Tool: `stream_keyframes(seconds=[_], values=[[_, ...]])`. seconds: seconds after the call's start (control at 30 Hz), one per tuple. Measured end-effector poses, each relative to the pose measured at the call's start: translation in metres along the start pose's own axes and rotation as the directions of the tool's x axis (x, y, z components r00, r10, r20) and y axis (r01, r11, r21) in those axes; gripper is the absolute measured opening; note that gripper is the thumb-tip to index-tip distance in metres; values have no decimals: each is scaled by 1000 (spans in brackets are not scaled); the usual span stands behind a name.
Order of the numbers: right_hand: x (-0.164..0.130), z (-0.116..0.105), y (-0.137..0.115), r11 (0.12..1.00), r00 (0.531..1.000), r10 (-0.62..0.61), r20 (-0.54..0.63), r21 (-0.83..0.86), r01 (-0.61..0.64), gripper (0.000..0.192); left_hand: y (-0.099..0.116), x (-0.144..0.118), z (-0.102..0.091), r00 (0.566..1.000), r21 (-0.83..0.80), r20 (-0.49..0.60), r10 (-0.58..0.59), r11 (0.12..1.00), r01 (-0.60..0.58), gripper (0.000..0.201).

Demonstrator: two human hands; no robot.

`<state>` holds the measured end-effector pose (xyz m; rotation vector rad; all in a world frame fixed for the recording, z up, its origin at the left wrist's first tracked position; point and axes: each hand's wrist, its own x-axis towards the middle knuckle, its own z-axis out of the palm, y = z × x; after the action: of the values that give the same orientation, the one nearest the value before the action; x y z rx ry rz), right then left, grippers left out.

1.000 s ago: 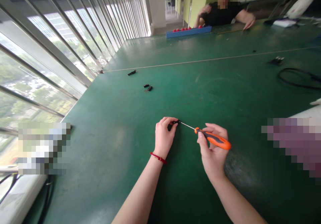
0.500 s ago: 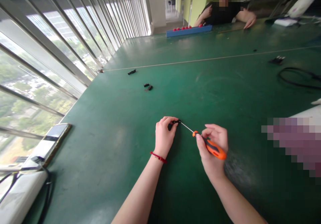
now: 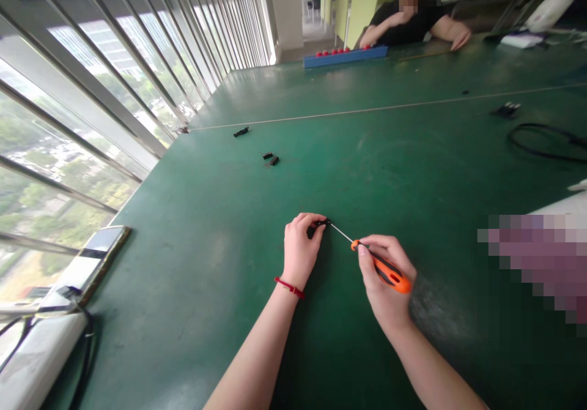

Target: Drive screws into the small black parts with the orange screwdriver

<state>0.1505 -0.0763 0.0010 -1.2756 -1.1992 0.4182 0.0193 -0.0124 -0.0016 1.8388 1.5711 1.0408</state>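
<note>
A small black part [image 3: 320, 224] sits low over the green table [image 3: 229, 226], near its middle in front of the person, pinched between the curled fingers of the left hand [image 3: 300, 248], whose wrist wears a red string bracelet [image 3: 288, 288]. The thin metal shaft of an orange-handled screwdriver [image 3: 384, 269] meets the part from the right, and the right hand [image 3: 385, 281] has its fingers wrapped closed around the handle. Farther off lie a few loose black pieces [image 3: 270, 158], a phone [image 3: 92, 260] at the table's left edge beside the window railing [image 3: 137, 61], a black cable [image 3: 545, 142] to the right, and a long blue tray [image 3: 345, 57] in front of another person [image 3: 413, 21] seated at the far end.
</note>
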Motion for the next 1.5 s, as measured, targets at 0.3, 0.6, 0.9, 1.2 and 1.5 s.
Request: stream_keyframes(seconds=[0.3, 0.6, 0.9, 1.2, 1.5], values=[[0, 1, 1, 997, 996, -56, -66, 56, 60, 32, 0, -1, 0, 1000, 1, 0, 3, 1000, -3, 13], [1, 2, -1, 993, 988, -105, -114, 48, 111, 37, 1, -1, 0, 1000, 6, -1, 7, 1000, -7, 13], [-1, 0, -1, 996, 994, -88, -57, 5, 88, 24, 0, -1, 0, 1000, 16, 6, 0, 1000, 0, 13], [-3, -1, 1, 997, 998, -64, 6, -49, 64, 13, 1, 0, 0, 1000, 11, 4, 2, 1000, -2, 13], [-2, -1, 0, 997, 998, -69, -13, -20, 69, 22, 2, -1, 0, 1000, 16, 6, -6, 1000, 6, 14]])
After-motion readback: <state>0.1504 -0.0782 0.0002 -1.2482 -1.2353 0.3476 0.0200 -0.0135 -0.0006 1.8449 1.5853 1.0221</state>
